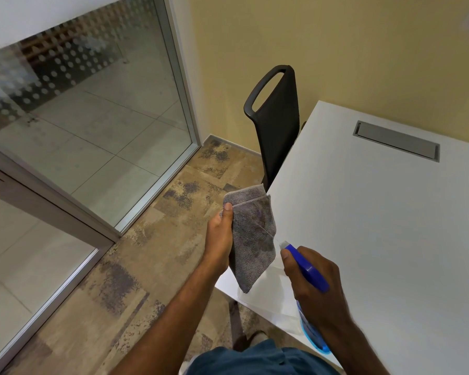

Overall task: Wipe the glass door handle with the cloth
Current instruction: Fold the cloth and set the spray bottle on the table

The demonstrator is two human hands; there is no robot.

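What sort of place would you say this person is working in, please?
Probably an office meeting room. A white table with a built-in cable hatch, a black office chair pushed against it, and glass partitions with frosted dots over patterned carpet all suggest it.

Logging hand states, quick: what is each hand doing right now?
Left hand: closed, holding the grey microfibre cloth.
Right hand: closed around the blue spray bottle.
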